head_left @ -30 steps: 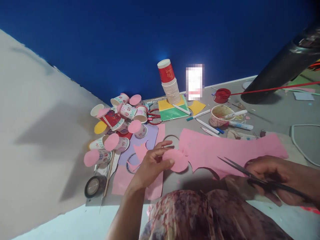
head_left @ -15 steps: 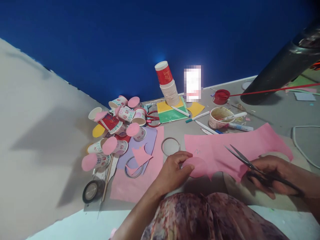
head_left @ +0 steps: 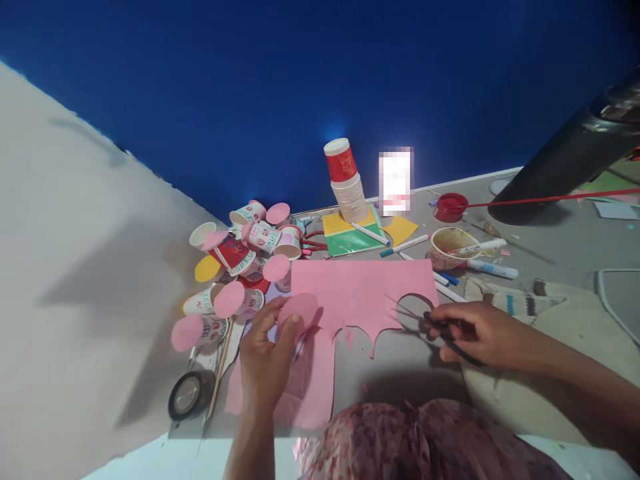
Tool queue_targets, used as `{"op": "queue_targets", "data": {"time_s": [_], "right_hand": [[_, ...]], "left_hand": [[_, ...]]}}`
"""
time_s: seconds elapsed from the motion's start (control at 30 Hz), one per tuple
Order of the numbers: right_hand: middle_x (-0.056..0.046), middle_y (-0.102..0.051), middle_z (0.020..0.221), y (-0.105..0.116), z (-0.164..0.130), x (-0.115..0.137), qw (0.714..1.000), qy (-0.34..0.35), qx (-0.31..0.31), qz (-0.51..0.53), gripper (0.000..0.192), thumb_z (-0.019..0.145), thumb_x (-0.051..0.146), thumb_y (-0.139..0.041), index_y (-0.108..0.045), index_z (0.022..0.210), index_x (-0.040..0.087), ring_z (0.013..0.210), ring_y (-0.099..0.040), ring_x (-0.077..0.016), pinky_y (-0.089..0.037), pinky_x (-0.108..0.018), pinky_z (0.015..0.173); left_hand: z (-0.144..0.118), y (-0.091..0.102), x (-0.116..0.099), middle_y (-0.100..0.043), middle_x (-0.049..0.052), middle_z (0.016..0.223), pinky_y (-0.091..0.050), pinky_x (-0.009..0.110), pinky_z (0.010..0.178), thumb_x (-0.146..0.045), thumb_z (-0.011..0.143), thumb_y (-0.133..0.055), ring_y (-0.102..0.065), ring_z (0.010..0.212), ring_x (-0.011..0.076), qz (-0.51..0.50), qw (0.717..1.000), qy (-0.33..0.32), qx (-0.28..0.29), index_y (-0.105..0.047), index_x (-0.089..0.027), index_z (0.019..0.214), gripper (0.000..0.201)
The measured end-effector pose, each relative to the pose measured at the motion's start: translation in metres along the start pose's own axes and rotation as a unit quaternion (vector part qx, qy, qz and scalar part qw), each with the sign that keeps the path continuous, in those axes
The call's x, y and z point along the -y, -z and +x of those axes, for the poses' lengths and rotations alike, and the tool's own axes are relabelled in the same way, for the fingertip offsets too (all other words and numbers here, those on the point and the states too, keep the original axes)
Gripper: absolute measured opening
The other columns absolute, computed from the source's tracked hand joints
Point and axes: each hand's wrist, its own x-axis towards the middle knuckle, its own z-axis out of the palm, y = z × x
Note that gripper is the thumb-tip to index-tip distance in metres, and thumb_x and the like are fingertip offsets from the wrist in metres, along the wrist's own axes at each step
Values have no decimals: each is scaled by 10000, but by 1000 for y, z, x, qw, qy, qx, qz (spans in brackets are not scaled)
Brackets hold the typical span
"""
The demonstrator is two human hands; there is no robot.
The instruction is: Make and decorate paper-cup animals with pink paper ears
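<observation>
Between the thumb and fingers of my left hand (head_left: 270, 347) is a round pink paper disc (head_left: 303, 312), held above the left end of a pink paper sheet (head_left: 360, 290). That sheet has curved bites cut from its lower edge and right side. My right hand (head_left: 475, 333) grips dark-handled scissors (head_left: 440, 330), their blades pointing left by the sheet's right-hand notch. Under the disc lies another pink sheet (head_left: 280, 400), with lilac paper (head_left: 273, 293) partly hidden beneath. Decorated paper cups (head_left: 245, 257), several with pink discs on their ends, are heaped at the left.
A stack of paper cups (head_left: 349, 200) stands on a green and yellow packet (head_left: 350, 243). Right of it are markers (head_left: 405, 245), a brush-filled cup (head_left: 443, 250) and a red tape roll (head_left: 450, 208). Black tape (head_left: 185, 397) lies front left; a dark cylinder (head_left: 560, 160) leans at the right.
My left hand has moved left, carrying the pink disc. The notched pink sheet has shifted left, covering the rings. My right hand has moved left with the scissors, whose blades are closer together.
</observation>
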Motion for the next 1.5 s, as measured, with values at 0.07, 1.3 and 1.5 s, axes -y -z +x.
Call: {"op": "queue_targets", "data": {"time_s": [0.07, 1.3, 1.5], "right_hand": [[-48, -708, 786, -3, 14, 10, 994, 24, -17, -108, 215, 776, 411, -738, -702, 843, 210, 718, -604, -206, -400, -303, 649], [-44, -731, 829, -15, 45, 8, 959, 21, 51, -279, 109, 809, 235, -650, -669, 914, 219, 777, -667, -241, -343, -305, 657], [-40, -745, 852, -7, 40, 15, 979, 51, -36, -195, 167, 898, 369, -636, -701, 992, 248, 751, -682, -225, -454, -322, 684]], "left_hand": [[0, -2, -2, -720, 76, 1272, -464, 563, 1162, -366, 895, -717, -608, 1271, 315, -26, 999, -2, -27, -784, -220, 1075, 242], [37, -101, -22, -705, 34, 622, -502, 222, 404, -357, 690, -846, -613, 428, 127, -466, 844, 195, 180, -678, -101, 872, 356], [34, -100, -27, -683, 22, 562, -482, 199, 391, -385, 654, -876, -595, 393, 119, -457, 835, 210, 224, -670, -108, 864, 404]]}}
